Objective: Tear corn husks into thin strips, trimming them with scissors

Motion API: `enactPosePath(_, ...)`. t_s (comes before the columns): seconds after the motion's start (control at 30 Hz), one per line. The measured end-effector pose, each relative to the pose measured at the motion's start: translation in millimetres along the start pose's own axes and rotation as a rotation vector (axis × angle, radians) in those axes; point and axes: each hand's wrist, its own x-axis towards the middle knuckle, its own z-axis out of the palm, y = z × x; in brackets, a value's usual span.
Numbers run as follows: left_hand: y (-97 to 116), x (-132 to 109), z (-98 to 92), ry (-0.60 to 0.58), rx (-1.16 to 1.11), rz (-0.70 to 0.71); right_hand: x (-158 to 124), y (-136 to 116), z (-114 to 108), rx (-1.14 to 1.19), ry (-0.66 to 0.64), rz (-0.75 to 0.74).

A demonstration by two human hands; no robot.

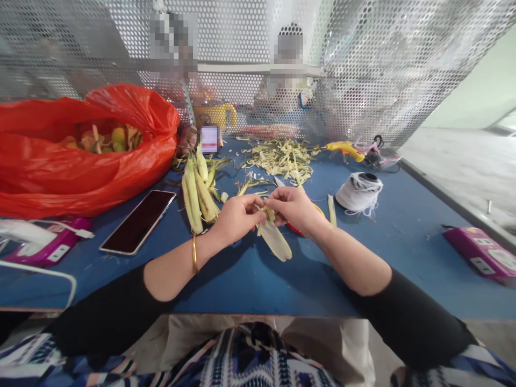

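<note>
My left hand (237, 217) and my right hand (292, 207) meet over the middle of the blue table (250, 274). Both pinch a folded piece of corn husk (274, 236), whose pale leaf end hangs down toward me. A gold bangle sits on my left wrist. Just left of my left hand lies a bundle of green husk leaves (197, 193). A red round object (296, 228) shows partly under my right hand.
A red plastic bag (80, 150) of husks fills the far left. A phone (139, 220) lies beside it. Husk scraps (282, 158), a yellow glue gun (342, 149) and a white string spool (359, 191) lie farther back. Purple devices (481, 252) sit at both edges. Behind stands a perforated metal screen (363, 64).
</note>
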Motion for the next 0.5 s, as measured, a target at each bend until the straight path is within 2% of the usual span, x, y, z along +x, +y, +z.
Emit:
enactPosePath(0.13, 1.8, -1.7, 1.0, -0.123, -0.058, -0.048, 3.4, 3.4, -3.1, -0.074, 0.026, -0.081)
enactPosePath(0.27, 6.1, -2.5, -1.4, -0.29, -0.151, -0.08, 7.0, 7.2, -3.1, -0.16, 0.231, -0.228)
enactPosePath(0.33, 7.5, -2.6, -3.1, -0.319, -0.185, -0.088, 7.8, 8.2, -2.2, -0.207, 0.309, -0.266)
enactPosePath(0.5, 8.5, -3.5, -3.9, -0.326, -0.233, -0.104, 6.4, 7.4, -0.5, -0.27, 0.304, -0.266)
